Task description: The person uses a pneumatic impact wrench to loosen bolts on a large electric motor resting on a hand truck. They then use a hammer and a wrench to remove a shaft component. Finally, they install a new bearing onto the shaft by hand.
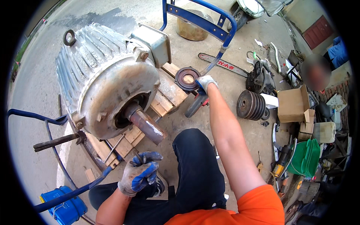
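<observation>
While the big electric motor (pixel 107 78) lies on its side on a wooden pallet (pixel 165 99), its bare steel shaft (pixel 148 125) points toward the person, rusty brown and round, sticking out of a dull silver end cover. The motor's body is ribbed grey metal, with a lifting ring on top and a square box on its far side. Just right of the motor, at the pallet's edge, a round rusty flange (pixel 187 78) with a hole in the middle sits beside the right hand (pixel 205 83). That hand wears a white and blue glove, the arm stretched straight out; its fingers curl down by the flange and a red-handled tool (pixel 198 104), but the grip itself is hidden and cannot be told. The left hand (pixel 139 174), in a worn grey and blue glove, is below the shaft, fingers closed around a thin dark tool whose shape is hard to make out. Right of the motor lie a grooved black pulley (pixel 250 105), a chainsaw bar (pixel 223 63) and a cardboard box (pixel 294 103). A blue steel frame (pixel 202 17) bends beyond it.
</observation>
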